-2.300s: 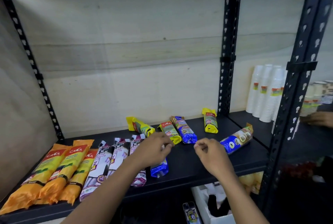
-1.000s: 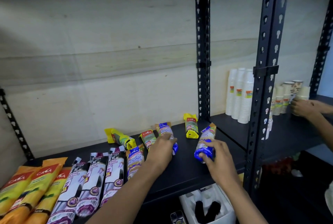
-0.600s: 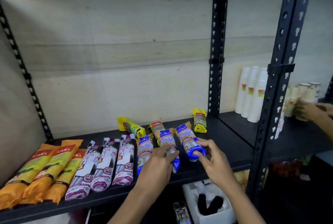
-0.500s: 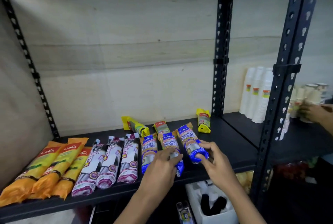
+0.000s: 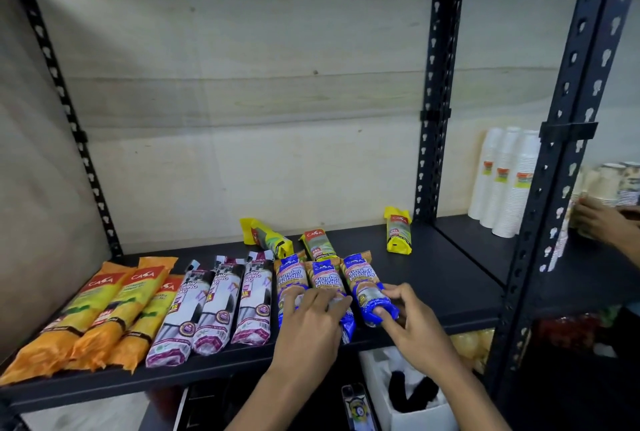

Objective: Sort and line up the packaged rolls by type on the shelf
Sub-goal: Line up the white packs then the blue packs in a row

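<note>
Nine packaged rolls lie in a neat row along the front of a black shelf [image 5: 446, 288], located here by the rear post [image 5: 434, 119], the perforated black upright at the back. Farthest left of the post are three orange rolls [image 5: 104, 309], side by side. Closer to the post come three white-and-purple rolls [image 5: 214, 306]. Closer again, left of the post and toward the front edge, three blue rolls [image 5: 325, 278] touch one another — this is the group being worked on.

The left hand [image 5: 308, 323] lies over the near ends of the left and middle blue rolls, fingers bent across them. The right hand [image 5: 412, 323], a little apart from the left, pinches the near end of the third blue roll between thumb and fingers. The step in hand looks like squaring this trio against its neighbours.

Behind the row, three yellow rolls [image 5: 398, 231] lie scattered — two left of the post at odd angles, one almost at its foot. The next move likely calls for letting go, reaching back for these, and laying them parallel in the bare stretch in front of the post.

Right of the post stand paper cups [image 5: 509, 181]; beyond them another person's hand [image 5: 599, 222] touches more cups.
</note>
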### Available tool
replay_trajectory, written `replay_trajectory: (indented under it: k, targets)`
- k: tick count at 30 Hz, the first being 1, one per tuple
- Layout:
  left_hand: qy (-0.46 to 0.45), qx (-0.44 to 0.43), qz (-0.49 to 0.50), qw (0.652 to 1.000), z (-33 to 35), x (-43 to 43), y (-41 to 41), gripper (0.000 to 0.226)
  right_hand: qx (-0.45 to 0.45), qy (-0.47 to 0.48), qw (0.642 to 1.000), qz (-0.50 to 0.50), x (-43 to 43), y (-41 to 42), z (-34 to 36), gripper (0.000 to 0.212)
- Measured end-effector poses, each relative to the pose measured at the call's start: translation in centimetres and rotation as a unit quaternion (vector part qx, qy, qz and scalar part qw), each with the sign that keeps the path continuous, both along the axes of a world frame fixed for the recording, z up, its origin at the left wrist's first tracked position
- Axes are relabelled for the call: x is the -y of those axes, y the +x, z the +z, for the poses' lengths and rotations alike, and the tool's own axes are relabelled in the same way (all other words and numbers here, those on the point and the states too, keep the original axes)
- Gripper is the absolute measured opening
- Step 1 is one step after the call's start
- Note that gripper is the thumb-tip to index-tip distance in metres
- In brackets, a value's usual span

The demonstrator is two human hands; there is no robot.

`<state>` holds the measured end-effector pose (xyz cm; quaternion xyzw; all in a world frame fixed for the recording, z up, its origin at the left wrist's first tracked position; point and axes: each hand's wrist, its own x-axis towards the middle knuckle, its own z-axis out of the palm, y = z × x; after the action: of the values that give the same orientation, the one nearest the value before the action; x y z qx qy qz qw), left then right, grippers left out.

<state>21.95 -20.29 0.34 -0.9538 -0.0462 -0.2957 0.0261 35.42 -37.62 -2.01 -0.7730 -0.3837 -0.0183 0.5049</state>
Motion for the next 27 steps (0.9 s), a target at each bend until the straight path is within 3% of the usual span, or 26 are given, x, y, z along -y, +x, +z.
replay_trajectory:
  k: [6,12,16,20,27]
  targets:
    - [0.018,0.015,0.017,1.0,0.3,-1.2,0.6,0.042,0.029,-0.06,0.998,0.011,-1.2,0.0,0.7,0.019]
    - [-0.029,-0.016,0.029,0.999,0.3,-2.5,1.0,0.043,0.021,-0.083,0.996,0.001,-2.3,0.1,0.8,0.024]
    - [-0.063,-0.028,0.024,0.997,0.2,-2.9,1.3,0.044,0.016,-0.086,0.996,0.017,-2.6,0.1,0.8,0.046]
    - [-0.079,-0.042,0.01,0.996,0.3,-2.8,1.1,0.048,0.018,-0.099,0.995,0.017,-2.9,0.5,0.7,0.051]
    - [-0.17,-0.079,-0.035,0.982,1.5,-4.4,0.4,0.052,-0.058,-0.138,0.988,0.048,-2.5,1.3,2.4,0.054]
